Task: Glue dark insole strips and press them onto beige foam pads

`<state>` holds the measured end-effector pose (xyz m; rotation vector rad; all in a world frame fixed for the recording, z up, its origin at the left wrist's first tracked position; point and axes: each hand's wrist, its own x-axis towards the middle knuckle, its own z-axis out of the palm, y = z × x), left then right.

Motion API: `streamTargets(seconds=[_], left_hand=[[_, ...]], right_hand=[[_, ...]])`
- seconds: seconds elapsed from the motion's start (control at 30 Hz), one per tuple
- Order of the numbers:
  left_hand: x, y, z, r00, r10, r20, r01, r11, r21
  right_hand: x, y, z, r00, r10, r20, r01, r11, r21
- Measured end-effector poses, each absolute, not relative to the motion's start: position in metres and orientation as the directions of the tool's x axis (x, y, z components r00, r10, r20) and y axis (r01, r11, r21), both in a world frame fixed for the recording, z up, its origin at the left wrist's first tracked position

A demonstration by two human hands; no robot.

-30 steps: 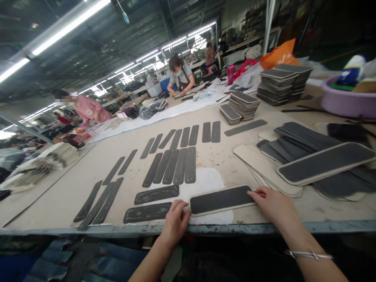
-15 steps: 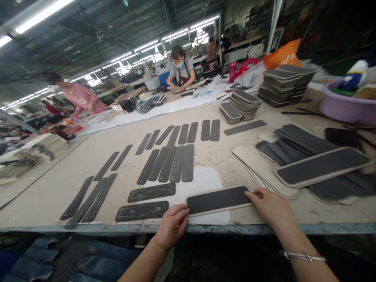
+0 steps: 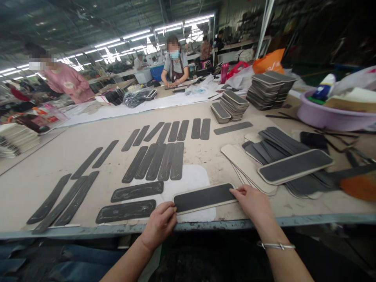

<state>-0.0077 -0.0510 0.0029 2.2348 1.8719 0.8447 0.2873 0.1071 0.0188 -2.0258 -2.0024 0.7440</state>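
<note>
Panel, long axis sideways, right end angled away, left hand and right hand holding opposite ends

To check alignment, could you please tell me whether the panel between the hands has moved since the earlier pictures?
No; the panel shows no clear shift against the white sheet beneath it.

On the counter, a panel lies over a sheet near the front edge, between the person's left hand and right hand. Strips lie left of and behind it, a heap of pieces to its right; farther back, stacks stand left of a basin holding a bottle.
</note>
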Motion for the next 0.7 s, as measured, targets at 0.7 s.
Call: streamTargets(seconds=[0.7], left_hand=[[-0.004, -0.055, 0.001, 0.019, 0.920, 0.390, 0.874, -0.204, 0.440]], right_hand=[[0.290, 0.111, 0.010, -0.077, 0.970, -0.229, 0.905, -0.028, -0.425]])
